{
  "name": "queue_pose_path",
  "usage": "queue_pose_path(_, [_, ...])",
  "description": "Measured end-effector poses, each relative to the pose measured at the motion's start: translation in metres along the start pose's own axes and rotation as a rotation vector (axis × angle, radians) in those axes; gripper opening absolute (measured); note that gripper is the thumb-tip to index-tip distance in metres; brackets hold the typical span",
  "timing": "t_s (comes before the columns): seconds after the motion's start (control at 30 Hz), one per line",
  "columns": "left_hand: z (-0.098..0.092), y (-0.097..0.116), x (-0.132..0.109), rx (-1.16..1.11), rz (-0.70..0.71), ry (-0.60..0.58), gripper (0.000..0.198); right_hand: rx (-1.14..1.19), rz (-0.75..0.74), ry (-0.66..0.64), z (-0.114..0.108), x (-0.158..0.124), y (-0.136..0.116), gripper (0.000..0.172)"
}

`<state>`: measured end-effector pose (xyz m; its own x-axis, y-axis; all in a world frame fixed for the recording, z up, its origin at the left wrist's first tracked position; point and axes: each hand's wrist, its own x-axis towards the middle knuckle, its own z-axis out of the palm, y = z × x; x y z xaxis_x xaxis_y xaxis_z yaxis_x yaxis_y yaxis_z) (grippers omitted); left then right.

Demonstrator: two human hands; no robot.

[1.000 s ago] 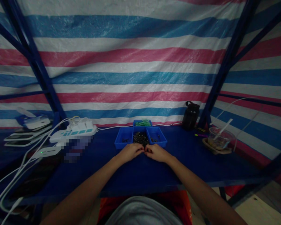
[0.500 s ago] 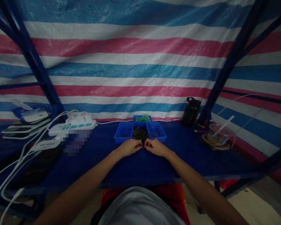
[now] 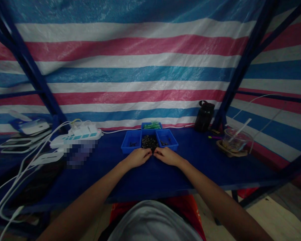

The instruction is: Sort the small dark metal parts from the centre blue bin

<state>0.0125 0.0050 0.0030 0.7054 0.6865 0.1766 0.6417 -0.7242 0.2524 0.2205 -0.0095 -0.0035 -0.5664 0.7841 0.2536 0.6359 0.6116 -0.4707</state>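
Observation:
My left hand [image 3: 139,156] and my right hand [image 3: 167,156] almost meet at the front of a group of blue bins. The fingers of both are closed in a pinch, and whatever lies in them is too small to make out. Just beyond the fingertips, the middle bin holds a heap of small black and shiny parts [image 3: 149,142]. The left blue bin [image 3: 125,144] has a few dark pieces in it. In the right blue bin [image 3: 174,142] are several small dark parts. Green packets [image 3: 152,125] fill the bin at the back.
On the left of the blue table [image 3: 137,184] are a white power strip [image 3: 76,135], white cables and stacked phones [image 3: 22,142]. A black bottle [image 3: 204,116] and a plastic cup with a straw [image 3: 237,140] stand on the right. Striped sheeting [image 3: 135,73] hangs behind.
The whole view has shifted slightly. Both hands stay pinched in front of the bins, with the right fingers moved a little towards the left ones.

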Motion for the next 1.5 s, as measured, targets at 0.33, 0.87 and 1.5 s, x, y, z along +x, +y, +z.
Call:
queue_pose_path(0.33, [0.000, 0.000, 0.000, 0.009, -0.016, 0.035, 0.022, -0.092, 0.008, -0.026, 0.001, 0.001, 0.000, 0.028])
queue_pose_path(0.87, [-0.007, 0.007, -0.001, -0.074, 0.040, 0.059, 0.020, -0.080, 0.004, -0.023, 0.000, -0.001, -0.002, 0.021])
queue_pose_path(1.5, [-0.003, -0.001, -0.002, -0.075, -0.049, -0.057, 0.017, 0.015, 0.006, -0.030, 0.003, 0.000, -0.001, 0.018])
